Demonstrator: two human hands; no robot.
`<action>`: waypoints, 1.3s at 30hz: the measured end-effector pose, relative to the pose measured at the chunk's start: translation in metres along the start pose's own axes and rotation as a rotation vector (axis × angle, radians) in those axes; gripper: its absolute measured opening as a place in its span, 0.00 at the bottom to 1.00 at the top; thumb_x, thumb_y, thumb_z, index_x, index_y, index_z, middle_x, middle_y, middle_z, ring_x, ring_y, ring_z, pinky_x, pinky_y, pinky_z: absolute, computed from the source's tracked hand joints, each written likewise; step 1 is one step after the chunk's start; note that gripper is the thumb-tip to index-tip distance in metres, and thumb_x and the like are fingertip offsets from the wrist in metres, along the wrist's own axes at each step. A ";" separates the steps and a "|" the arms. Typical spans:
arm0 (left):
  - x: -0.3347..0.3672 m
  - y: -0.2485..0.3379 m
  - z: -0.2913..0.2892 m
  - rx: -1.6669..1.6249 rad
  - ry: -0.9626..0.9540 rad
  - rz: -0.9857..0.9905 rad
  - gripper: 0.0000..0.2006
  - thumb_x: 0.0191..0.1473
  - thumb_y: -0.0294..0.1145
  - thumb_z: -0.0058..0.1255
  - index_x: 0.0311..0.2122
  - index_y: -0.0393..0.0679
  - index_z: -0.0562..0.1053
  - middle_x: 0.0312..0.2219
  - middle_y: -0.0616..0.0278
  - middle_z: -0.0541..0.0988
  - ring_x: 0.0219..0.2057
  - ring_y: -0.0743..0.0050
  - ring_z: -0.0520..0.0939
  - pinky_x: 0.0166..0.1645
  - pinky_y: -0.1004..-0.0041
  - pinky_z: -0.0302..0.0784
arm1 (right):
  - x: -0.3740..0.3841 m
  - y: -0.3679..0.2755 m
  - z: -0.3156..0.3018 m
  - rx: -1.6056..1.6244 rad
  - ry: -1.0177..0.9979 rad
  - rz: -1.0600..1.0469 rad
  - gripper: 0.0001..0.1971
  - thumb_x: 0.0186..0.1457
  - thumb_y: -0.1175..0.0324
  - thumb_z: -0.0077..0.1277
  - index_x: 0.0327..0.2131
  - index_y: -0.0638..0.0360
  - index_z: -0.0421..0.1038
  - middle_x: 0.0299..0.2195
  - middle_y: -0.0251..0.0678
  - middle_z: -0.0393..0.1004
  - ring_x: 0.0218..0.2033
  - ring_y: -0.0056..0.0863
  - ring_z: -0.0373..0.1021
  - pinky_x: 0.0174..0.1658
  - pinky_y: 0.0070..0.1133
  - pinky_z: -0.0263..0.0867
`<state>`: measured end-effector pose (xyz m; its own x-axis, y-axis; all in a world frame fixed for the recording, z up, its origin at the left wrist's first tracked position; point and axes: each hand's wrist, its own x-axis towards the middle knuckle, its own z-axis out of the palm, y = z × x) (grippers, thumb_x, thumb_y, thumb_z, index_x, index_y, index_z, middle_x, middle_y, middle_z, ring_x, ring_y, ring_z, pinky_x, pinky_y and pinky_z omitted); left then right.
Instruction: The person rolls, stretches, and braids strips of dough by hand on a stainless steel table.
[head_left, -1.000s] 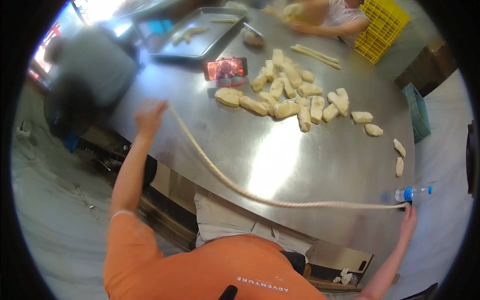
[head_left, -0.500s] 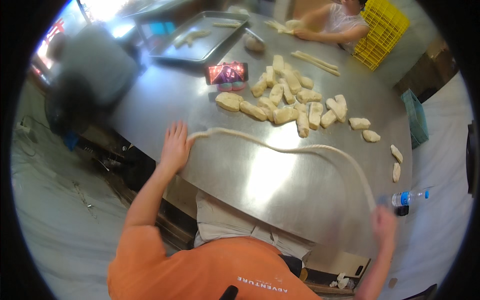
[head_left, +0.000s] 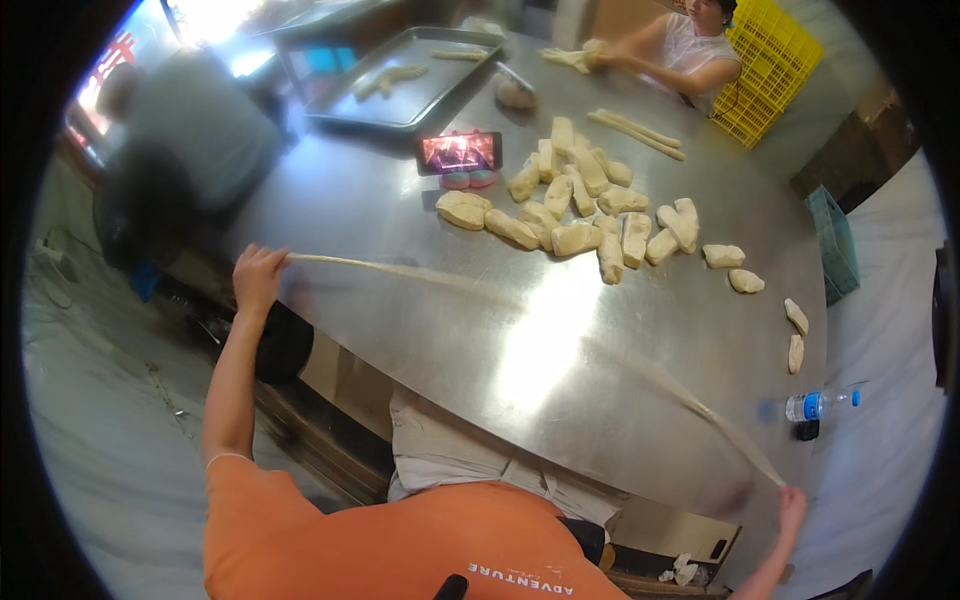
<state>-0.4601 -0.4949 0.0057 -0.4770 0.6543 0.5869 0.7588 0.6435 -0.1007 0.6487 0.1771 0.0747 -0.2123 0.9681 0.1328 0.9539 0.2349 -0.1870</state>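
Observation:
A long, thin dough rope (head_left: 370, 264) stretches between my two hands across the metal table, its middle smeared by motion. My left hand (head_left: 259, 275) is closed around its left end at the table's left edge. The other end is gripped in my right hand (head_left: 791, 510), near the right edge and below the water bottle. Beyond the rope, several pale dough pieces (head_left: 576, 238) lie in a cluster, some resting on others. A few smaller dough pieces (head_left: 796, 354) sit apart toward the right edge.
A phone (head_left: 459, 153) stands propped on the metal table (head_left: 430, 340). Behind it is a metal tray (head_left: 330, 118) with twisted dough. A water bottle (head_left: 818, 405) lies at the right edge. Across the table, another person (head_left: 700, 60) handles dough beside yellow crates (head_left: 765, 70).
My left hand has gone from lying spread on the table to gripping the rope's end farther left. My right hand has moved down and outward; the rope is now pulled longer and straighter.

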 end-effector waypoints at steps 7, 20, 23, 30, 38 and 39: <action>0.091 0.101 0.066 -0.245 0.126 -0.053 0.06 0.60 0.38 0.64 0.38 0.50 0.87 0.34 0.59 0.87 0.41 0.49 0.85 0.44 0.53 0.78 | 0.004 -0.320 -0.018 0.063 -0.166 -0.261 0.14 0.74 0.60 0.50 0.44 0.63 0.76 0.34 0.54 0.77 0.32 0.48 0.67 0.40 0.35 0.69; -0.042 0.187 -0.015 -0.036 -0.074 0.159 0.22 0.67 0.39 0.55 0.60 0.35 0.75 0.52 0.45 0.84 0.53 0.41 0.84 0.57 0.48 0.79 | -0.101 -0.337 -0.035 -0.081 -0.615 -0.566 0.09 0.56 0.66 0.59 0.35 0.62 0.76 0.28 0.51 0.77 0.31 0.56 0.74 0.36 0.43 0.70; -0.020 0.193 -0.077 -0.061 -0.410 0.395 0.14 0.63 0.36 0.58 0.51 0.43 0.80 0.40 0.54 0.87 0.39 0.51 0.87 0.46 0.54 0.83 | -0.069 -0.276 -0.107 0.349 -0.111 -0.971 0.05 0.61 0.70 0.58 0.34 0.61 0.78 0.29 0.44 0.78 0.30 0.39 0.75 0.35 0.35 0.73; 0.045 0.047 -0.017 -0.205 -0.030 -0.039 0.04 0.54 0.31 0.65 0.35 0.47 0.86 0.30 0.62 0.86 0.35 0.54 0.83 0.41 0.56 0.80 | 0.043 -0.007 -0.032 0.211 0.001 0.112 0.23 0.71 0.57 0.52 0.60 0.64 0.74 0.57 0.55 0.76 0.58 0.45 0.73 0.60 0.39 0.68; 0.101 0.078 0.009 -0.071 0.200 -0.047 0.07 0.57 0.36 0.68 0.39 0.48 0.87 0.33 0.61 0.86 0.38 0.56 0.83 0.45 0.59 0.79 | 0.045 -0.235 -0.030 0.200 0.178 -0.189 0.21 0.78 0.54 0.45 0.50 0.65 0.77 0.39 0.52 0.81 0.38 0.45 0.74 0.47 0.37 0.70; 0.099 0.085 0.039 -0.109 0.124 -0.108 0.07 0.58 0.36 0.67 0.39 0.48 0.87 0.35 0.60 0.87 0.39 0.55 0.84 0.46 0.59 0.80 | 0.038 -0.249 -0.036 0.116 0.112 -0.197 0.19 0.77 0.56 0.46 0.47 0.65 0.76 0.37 0.52 0.80 0.36 0.44 0.71 0.45 0.36 0.69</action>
<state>-0.4597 -0.3602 0.0237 -0.5047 0.5256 0.6848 0.7529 0.6561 0.0513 0.4112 0.1520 0.1611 -0.3604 0.8885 0.2839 0.8643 0.4326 -0.2566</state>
